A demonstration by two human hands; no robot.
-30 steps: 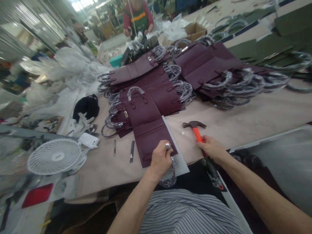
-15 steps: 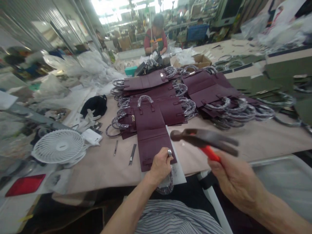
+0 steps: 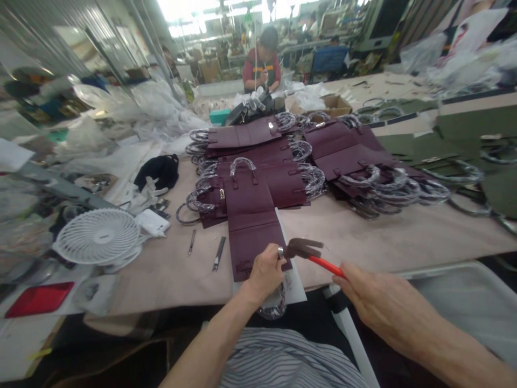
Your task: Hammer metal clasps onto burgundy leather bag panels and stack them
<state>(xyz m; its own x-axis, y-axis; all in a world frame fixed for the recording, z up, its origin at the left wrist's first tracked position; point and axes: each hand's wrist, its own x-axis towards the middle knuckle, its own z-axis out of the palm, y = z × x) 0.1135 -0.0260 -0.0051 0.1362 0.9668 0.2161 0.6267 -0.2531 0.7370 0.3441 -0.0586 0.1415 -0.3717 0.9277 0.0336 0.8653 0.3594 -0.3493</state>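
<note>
A burgundy leather bag panel (image 3: 258,237) lies at the table's front edge over a white board (image 3: 298,280). One plastic-wrapped handle (image 3: 243,164) arches at its far end; another handle (image 3: 274,311) hangs over the near edge. On the panel's near right part, my left hand (image 3: 265,272) is closed round a short metal punch (image 3: 280,252), only its shiny top showing. My right hand (image 3: 359,288) grips the red shaft of a claw hammer (image 3: 304,248). The hammer's head is right beside the punch top; whether they touch I cannot tell.
Stacked burgundy panels (image 3: 278,183) with wrapped handles lie behind, more panels (image 3: 355,151) to the right. A cutter knife (image 3: 219,253), a thin tool (image 3: 191,242) and a white fan (image 3: 99,237) are on the left. A grey bin (image 3: 464,285) stands at right. A person (image 3: 262,64) works across the table.
My right hand has swung the hammer down and left, from raised above the table to beside the punch. My left hand keeps its hold on the punch.
</note>
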